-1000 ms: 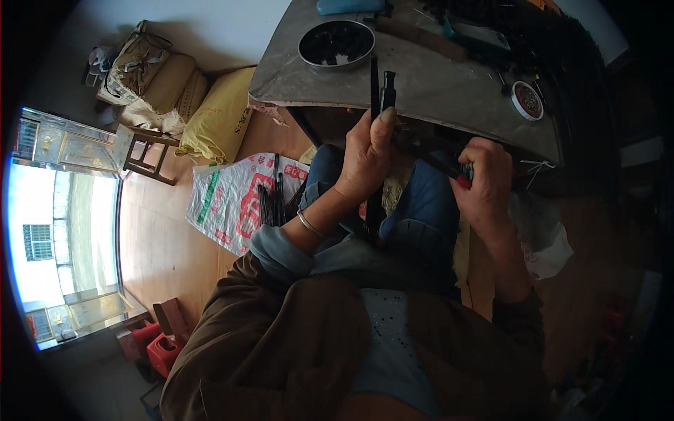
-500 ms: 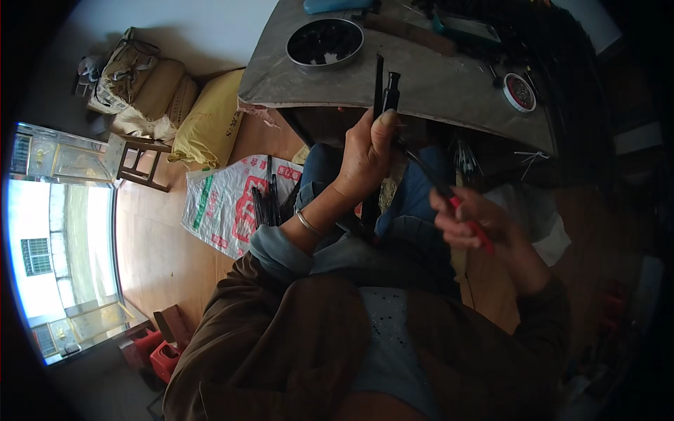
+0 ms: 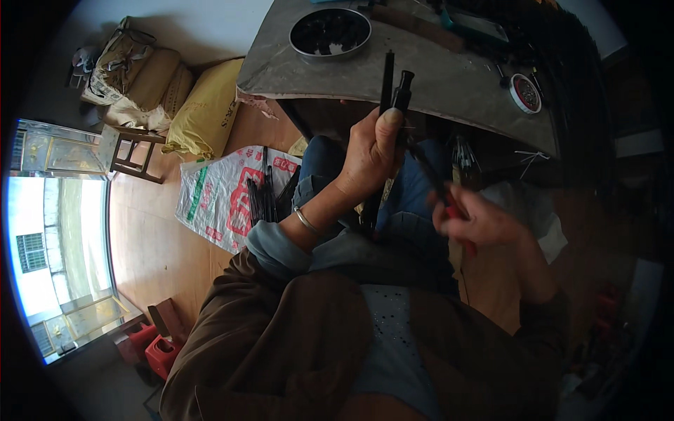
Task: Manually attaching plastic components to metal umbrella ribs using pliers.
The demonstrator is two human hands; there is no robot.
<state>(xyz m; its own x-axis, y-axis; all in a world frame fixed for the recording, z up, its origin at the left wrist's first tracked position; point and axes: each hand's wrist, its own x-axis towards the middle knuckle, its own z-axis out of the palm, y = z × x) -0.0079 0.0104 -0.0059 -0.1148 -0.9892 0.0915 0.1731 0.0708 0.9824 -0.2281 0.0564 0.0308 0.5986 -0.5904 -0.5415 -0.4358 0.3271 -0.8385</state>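
My left hand (image 3: 366, 153) is closed round black rods (image 3: 403, 92) held upright above my lap. One rod is thin, the other thicker with a collar near its top; their lower ends run down between my knees. To its right, my right hand (image 3: 483, 219) grips red-handled pliers (image 3: 453, 208), slightly blurred. Their dark, long nose points up and left, its tip close to the rods just below my left thumb. Whether the tip touches the rods I cannot tell.
Ahead stands a grey table (image 3: 270, 74) bearing a round tray (image 3: 292, 48) of small black parts and a small round tin (image 3: 525, 94). Several black rods (image 3: 261, 200) lie on a printed white sack (image 3: 203, 203) on the floor at left. Beyond are a yellow sack (image 3: 203, 112) and a wooden stool (image 3: 137, 158).
My right hand has shifted slightly up and left, and the pliers stand steeper. My left hand with the rods has moved slightly right in the picture. The whole view has shifted a little.
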